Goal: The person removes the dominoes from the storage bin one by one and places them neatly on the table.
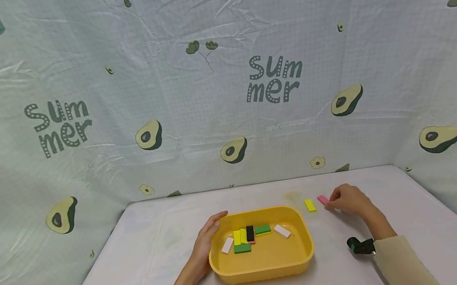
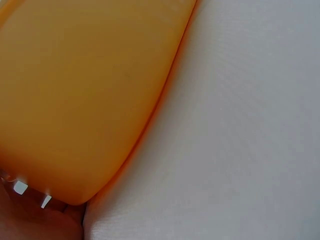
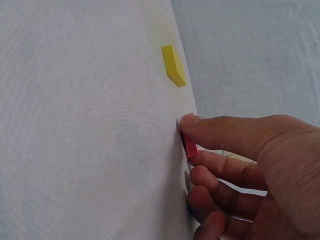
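My right hand (image 1: 348,199) pinches a pink block (image 1: 323,200) between thumb and index finger at the tabletop. In the right wrist view the block (image 3: 190,143) looks red, and the other fingers are bent below it. Just left of it lies a yellow block (image 1: 310,205). My left hand (image 1: 206,241) rests along the outside of a yellow plastic basin (image 1: 264,274), with extended fingers at its upper left corner. Inside the basin, green blocks (image 1: 242,248), yellow blocks (image 1: 237,237), a black block (image 1: 250,233) and white blocks (image 1: 282,231) lie loosely grouped.
The basin stands on a white-covered table (image 1: 147,246). Behind and beside the table hangs a pale sheet (image 1: 190,100) printed with avocados and lettering. Black wrist straps with devices (image 1: 360,245) sit on both forearms.
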Tool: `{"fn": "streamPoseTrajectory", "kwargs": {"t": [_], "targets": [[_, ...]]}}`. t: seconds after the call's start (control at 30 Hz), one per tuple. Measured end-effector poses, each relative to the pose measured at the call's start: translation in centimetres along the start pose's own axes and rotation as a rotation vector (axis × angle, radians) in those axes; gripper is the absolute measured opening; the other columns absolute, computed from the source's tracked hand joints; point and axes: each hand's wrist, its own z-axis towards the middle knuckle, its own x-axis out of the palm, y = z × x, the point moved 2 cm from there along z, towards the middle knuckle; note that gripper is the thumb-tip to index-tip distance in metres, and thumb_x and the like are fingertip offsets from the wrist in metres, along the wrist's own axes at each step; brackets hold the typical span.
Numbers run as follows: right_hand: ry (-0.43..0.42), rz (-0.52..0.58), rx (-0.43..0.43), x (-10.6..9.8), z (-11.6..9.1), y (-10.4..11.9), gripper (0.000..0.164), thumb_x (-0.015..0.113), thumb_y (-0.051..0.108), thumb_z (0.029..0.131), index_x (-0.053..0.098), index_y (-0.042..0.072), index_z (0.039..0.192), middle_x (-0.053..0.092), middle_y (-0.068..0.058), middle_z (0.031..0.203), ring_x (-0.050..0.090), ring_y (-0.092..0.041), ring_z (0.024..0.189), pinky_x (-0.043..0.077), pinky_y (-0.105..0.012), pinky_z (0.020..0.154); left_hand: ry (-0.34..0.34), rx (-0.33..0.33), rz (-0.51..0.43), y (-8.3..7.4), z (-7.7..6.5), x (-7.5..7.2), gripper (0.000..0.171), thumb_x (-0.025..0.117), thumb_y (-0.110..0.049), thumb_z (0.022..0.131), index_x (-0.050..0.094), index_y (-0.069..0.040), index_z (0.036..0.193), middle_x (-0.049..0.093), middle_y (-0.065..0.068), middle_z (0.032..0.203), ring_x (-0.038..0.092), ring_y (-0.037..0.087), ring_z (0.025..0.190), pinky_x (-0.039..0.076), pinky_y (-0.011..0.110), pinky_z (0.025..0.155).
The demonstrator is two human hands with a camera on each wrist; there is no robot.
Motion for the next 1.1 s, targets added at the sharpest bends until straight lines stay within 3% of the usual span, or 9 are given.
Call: {"fn": "streamPoseTrajectory", "kwargs": {"t": [0.17, 0.4, 0.47, 0.63, 1.1], "targets": [[0.016, -0.013, -0.004, 0.1, 0.0, 0.0, 0.036, 0.082, 0.032, 0.084, 0.066, 0.002, 0.097, 0.064, -0.008, 0.085, 0.056, -0.021, 0.076, 0.046, -0.031, 0.065, 0.001, 0.003, 0.001, 0.0, -0.1, 0.0, 0.053, 0.037, -0.035, 0.111, 0.041, -0.007, 0.156, 0.043, 0.014, 0.16, 0.047, 0.029, 0.142, 0.035, 0.048, 0.123], [0.051, -0.024, -0.086, 0.2, 0.2, -0.5, 0.06, 0.078, 0.028, 0.086, 0.058, 0.004, 0.138, 0.061, -0.011, 0.093, 0.054, -0.022, 0.079, 0.044, -0.032, 0.067, 0.008, -0.008, -0.026, 0.1, -0.2, 0.0, 0.052, 0.037, -0.033, 0.111, 0.041, -0.007, 0.156, 0.044, 0.014, 0.159, 0.048, 0.027, 0.14, 0.038, 0.043, 0.122], [0.063, -0.03, -0.096, 0.2, 0.2, -0.6, 0.06, 0.074, 0.024, 0.087, 0.057, 0.005, 0.142, 0.062, -0.014, 0.097, 0.054, -0.024, 0.082, 0.045, -0.033, 0.068, 0.015, -0.012, -0.031, 0.0, -0.2, 0.0, 0.052, 0.037, -0.033, 0.111, 0.041, -0.008, 0.156, 0.044, 0.015, 0.159, 0.048, 0.027, 0.14, 0.038, 0.043, 0.122], [0.074, -0.041, -0.092, 0.3, 0.5, -0.9, 0.051, 0.07, 0.019, 0.088, 0.063, 0.008, 0.137, 0.064, -0.019, 0.109, 0.055, -0.026, 0.088, 0.049, -0.036, 0.073, 0.005, -0.01, -0.015, -0.2, -0.1, 0.1, 0.053, 0.038, -0.034, 0.111, 0.041, -0.007, 0.156, 0.045, 0.015, 0.158, 0.049, 0.027, 0.14, 0.038, 0.042, 0.121], [0.127, -0.037, -0.086, -0.4, 2.2, -1.5, 0.047, 0.074, 0.025, 0.09, 0.065, 0.011, 0.134, 0.062, -0.017, 0.109, 0.055, -0.027, 0.09, 0.049, -0.037, 0.074, -0.048, -0.043, -0.017, -0.8, 0.2, 1.0, 0.052, 0.04, -0.034, 0.11, 0.045, -0.009, 0.155, 0.046, 0.013, 0.158, 0.049, 0.027, 0.141, 0.038, 0.042, 0.121]]}}
